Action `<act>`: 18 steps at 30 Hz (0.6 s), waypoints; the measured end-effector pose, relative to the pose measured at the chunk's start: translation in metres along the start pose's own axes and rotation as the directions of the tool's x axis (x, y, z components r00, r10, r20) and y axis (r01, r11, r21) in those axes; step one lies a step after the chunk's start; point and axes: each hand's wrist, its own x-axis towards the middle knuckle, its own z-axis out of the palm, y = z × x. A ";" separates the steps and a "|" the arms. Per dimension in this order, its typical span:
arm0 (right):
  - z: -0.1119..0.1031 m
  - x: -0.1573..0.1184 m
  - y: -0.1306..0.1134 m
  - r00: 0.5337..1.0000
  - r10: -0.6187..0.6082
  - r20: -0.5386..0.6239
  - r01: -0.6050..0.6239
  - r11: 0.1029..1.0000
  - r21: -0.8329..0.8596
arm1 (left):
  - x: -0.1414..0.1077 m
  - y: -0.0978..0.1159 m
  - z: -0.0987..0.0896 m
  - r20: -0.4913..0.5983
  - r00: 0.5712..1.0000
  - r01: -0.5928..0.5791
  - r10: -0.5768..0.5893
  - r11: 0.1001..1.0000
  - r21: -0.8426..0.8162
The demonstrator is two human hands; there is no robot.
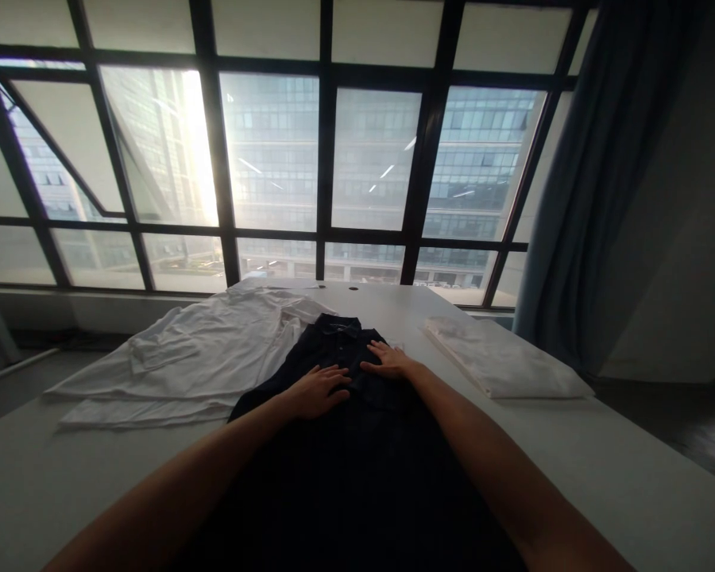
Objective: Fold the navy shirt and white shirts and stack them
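Shirt (327, 349): dark, on desk (601, 461), beside white cloth (202, 349).
Left hand (320, 389): grip unclosed, flat on shirt.
Right hand (388, 360): likewise, nearer collar (339, 324).
Risk: uneven pressing might crease shirt or drag white cloth.

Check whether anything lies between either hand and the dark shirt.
Nothing visible does: the left hand and right hand rest palm down on the dark shirt. White clothes lie to its left, a folded white cloth to its right.
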 end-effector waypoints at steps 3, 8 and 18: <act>-0.002 0.001 0.001 0.999 0.035 -0.026 -0.035 0.999 -0.012 | 0.007 -0.011 -0.008 -0.104 0.994 0.042 -0.040 0.999 0.020; -0.003 0.009 0.005 0.994 0.076 -0.073 -0.072 0.996 0.055 | 0.030 -0.067 -0.039 -0.163 0.924 0.365 -0.346 0.925 0.104; -0.026 0.045 0.023 0.863 0.482 -0.151 -0.369 0.806 0.463 | 0.074 -0.132 -0.058 -0.109 0.729 0.650 -0.676 0.733 -0.201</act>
